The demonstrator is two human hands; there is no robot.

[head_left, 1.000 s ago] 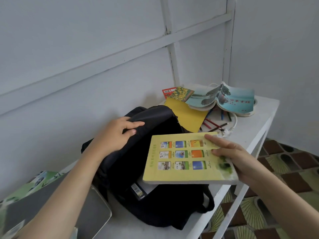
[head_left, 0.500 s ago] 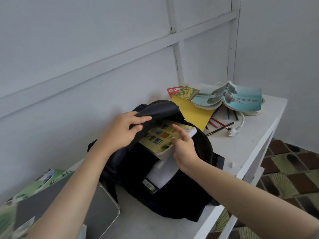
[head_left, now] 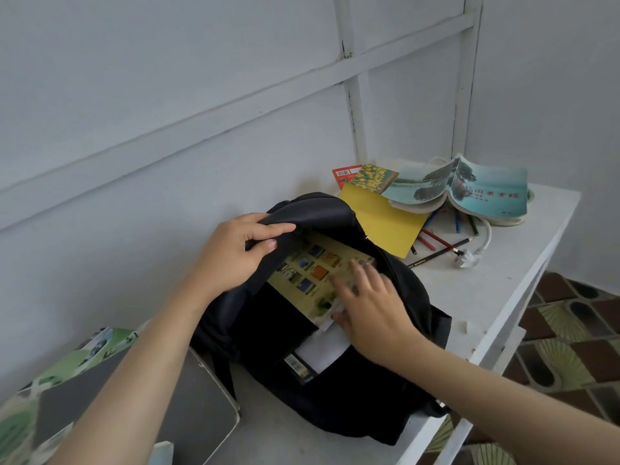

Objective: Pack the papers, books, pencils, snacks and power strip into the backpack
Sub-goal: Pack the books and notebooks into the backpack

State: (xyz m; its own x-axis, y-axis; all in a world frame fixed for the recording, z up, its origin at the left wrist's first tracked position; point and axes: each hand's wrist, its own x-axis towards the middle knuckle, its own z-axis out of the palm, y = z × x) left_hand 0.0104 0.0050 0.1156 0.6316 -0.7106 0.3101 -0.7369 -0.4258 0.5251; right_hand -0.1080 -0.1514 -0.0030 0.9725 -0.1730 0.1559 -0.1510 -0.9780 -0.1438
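A black backpack (head_left: pixel 352 391) lies open on the white table (head_left: pixel 486 290). My left hand (head_left: pixel 235 253) grips the upper flap and holds the mouth open. A yellow-green book (head_left: pixel 312 266) with small pictures sits partly inside the opening. My right hand (head_left: pixel 372 303), blurred, has its fingers spread flat on the book's lower corner. White papers (head_left: pixel 323 352) and a barcoded book edge (head_left: pixel 298 365) show inside below it. Behind the bag lie a yellow sheet (head_left: pixel 382 223), a teal book (head_left: pixel 483 193), coloured pencils (head_left: pixel 436 241), a white plug and cord (head_left: pixel 469 256) and a red packet (head_left: pixel 344 172).
A grey-covered book (head_left: pixel 188 407) and green booklets (head_left: pixel 77 360) lie at the table's near left. A grey panelled wall runs right behind the table. The table's front edge drops to a patterned tile floor (head_left: pixel 570 330) on the right.
The yellow-green book went from held above the bag into its mouth and now sits deeper. My right hand shifted from gripping the book's edge to lying flat on it. The left hand kept hold of the flap.
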